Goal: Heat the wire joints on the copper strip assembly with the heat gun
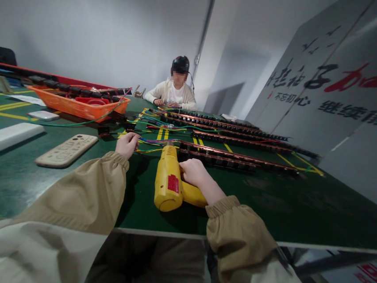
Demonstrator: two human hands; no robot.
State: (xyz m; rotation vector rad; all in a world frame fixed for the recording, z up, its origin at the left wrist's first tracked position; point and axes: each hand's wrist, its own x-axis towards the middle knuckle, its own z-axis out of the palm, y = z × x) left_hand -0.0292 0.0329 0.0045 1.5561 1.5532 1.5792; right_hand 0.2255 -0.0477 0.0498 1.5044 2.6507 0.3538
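My right hand [196,172] is wrapped round the handle of a yellow heat gun [169,179], whose nozzle points away from me toward the wires. My left hand [128,144] is closed on the ends of several coloured wires [155,142], left of the nozzle. These wires run right to a long black strip with copper-coloured rods [227,156] lying on the green table. What exactly the left fingertips pinch is too small to tell. More such strips [216,125] lie behind it, with green, blue and yellow wires at their left ends.
An orange tray [78,106] holding dark parts stands at the back left. Nearer are a beige phone case [67,150], a white power bank [7,137] and a small white object [43,115]. Across the green table [269,202] sits another person [176,89], hands on the tabletop.
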